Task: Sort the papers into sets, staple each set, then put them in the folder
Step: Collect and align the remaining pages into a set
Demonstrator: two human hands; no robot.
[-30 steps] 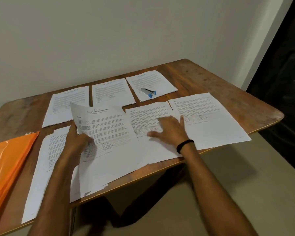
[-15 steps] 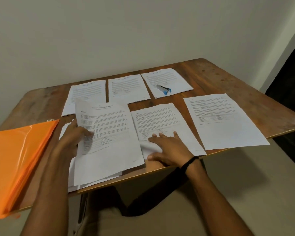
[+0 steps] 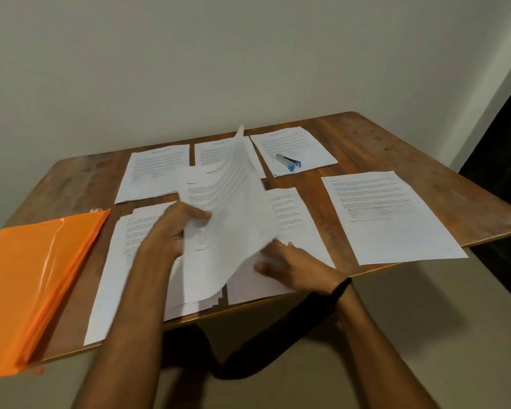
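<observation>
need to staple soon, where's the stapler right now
In the head view the stapler lies on the rightmost sheet of the back row, on the table's far side right of centre, beyond the papers that the left hand holds up.

We look down on a wooden table (image 3: 381, 137), brown with darker stains and pale worn patches, its corners rounded and its edge lighter than the top. Its far side runs along a plain off-white wall (image 3: 248, 54), which fills the upper half of our view. At the right the wall ends, and beyond it we see a dark opening (image 3: 505, 137). Below the table lies a dull beige floor (image 3: 455, 335). The light is dim and even, with a soft shadow beneath the table.
</observation>
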